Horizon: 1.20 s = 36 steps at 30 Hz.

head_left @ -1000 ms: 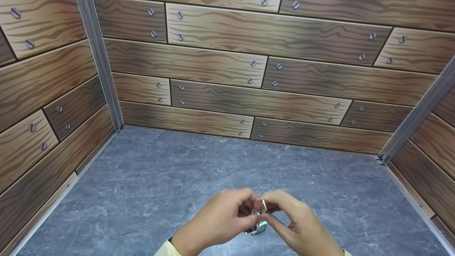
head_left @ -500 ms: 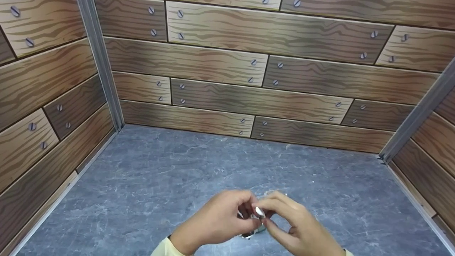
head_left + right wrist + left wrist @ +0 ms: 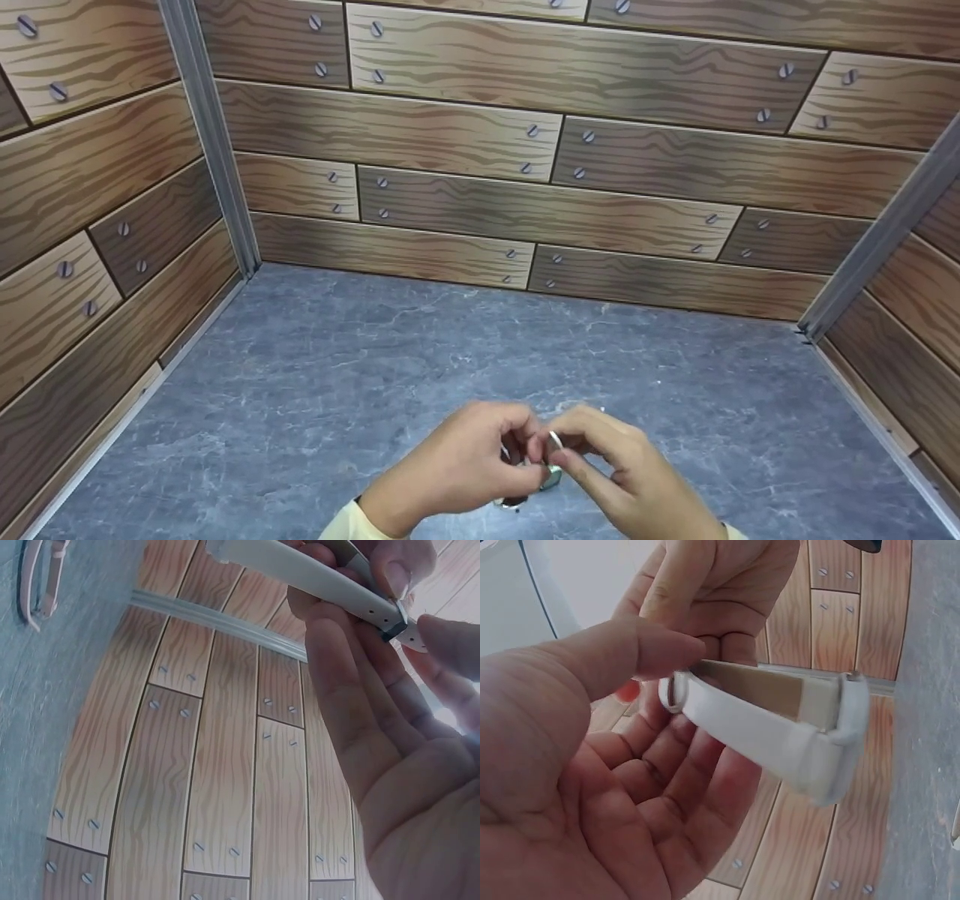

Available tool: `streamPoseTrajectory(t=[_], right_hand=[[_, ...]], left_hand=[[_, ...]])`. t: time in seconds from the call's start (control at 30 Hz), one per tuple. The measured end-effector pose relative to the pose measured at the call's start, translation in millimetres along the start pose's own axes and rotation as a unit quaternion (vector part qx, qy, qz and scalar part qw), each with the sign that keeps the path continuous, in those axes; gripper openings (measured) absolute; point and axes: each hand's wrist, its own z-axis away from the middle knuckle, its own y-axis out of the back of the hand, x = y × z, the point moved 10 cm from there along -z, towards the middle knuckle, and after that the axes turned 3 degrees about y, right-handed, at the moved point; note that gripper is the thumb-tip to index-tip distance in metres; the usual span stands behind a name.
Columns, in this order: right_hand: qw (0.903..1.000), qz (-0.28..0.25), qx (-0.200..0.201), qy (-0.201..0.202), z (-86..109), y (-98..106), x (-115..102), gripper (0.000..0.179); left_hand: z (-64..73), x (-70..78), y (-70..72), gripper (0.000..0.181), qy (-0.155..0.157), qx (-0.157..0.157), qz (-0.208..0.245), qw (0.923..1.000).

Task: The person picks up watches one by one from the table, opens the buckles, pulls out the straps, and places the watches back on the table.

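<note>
A wristwatch (image 3: 742,727) with a white strap hangs in the air between both hands, its strap closed into a loop. My left hand (image 3: 457,457) pinches the strap close to the metal buckle (image 3: 396,622). Past that buckle, the strap's end, punched with small holes, is pinched between thumb and fingers of my right hand (image 3: 622,465). In the head view the fingers cover most of the watch; a greenish case (image 3: 551,478) shows below them, and the pale strap end stands up between the fingertips. The strap's inner side looks brown in the left wrist view.
On the grey-blue marbled tabletop (image 3: 360,375) lies a pinkish looped strap (image 3: 49,581), seen in the right wrist view. Walls with a wood-plank print (image 3: 450,195) enclose the table at the back and sides, joined by metal corner posts (image 3: 214,142).
The strap end tilted broad side up between the right fingertips, then turned edge-on again. The watch's lower part shifted a little to the left under the hands. Both hands stay nearly in place.
</note>
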Motion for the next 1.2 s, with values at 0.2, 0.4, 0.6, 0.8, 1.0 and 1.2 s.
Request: streamPoseTrajectory(t=[0.2, 0.4, 0.6, 0.8, 1.0, 1.2], right_hand=[[0.9978, -0.056, 0.033, -0.012, 3.3, 8, 6, 0.038], [0.9972, -0.035, 0.061, -0.026, 4.2, 13, 9, 0.041], [0.9947, 0.032, 0.078, -0.058, 5.2, 15, 11, 0.042], [0.9955, 0.026, 0.081, -0.042, 5.3, 14, 11, 0.043], [0.9973, 0.052, 0.052, -0.009, 4.9, 9, 3, 0.054], [0.9971, 0.043, 0.056, -0.027, 3.8, 10, 6, 0.053]], left_hand=[[0.5, 10.5, 0.9, 0.011, -0.060, 0.019, 0.016, 0.9979], [1.8, 17.0, 4.8, 0.014, -0.082, 0.067, -0.008, 0.9943], [1.0, 8.2, 7.9, 0.012, -0.029, 0.081, 0.000, 0.9963], [0.0, 1.3, 8.1, 0.010, 0.009, 0.069, 0.008, 0.9975], [2.9, 7.6, 13.4, 0.003, -0.008, 0.086, 0.002, 0.9963], [4.3, 13.5, 17.6, 0.010, -0.040, 0.108, 0.014, 0.9932]])
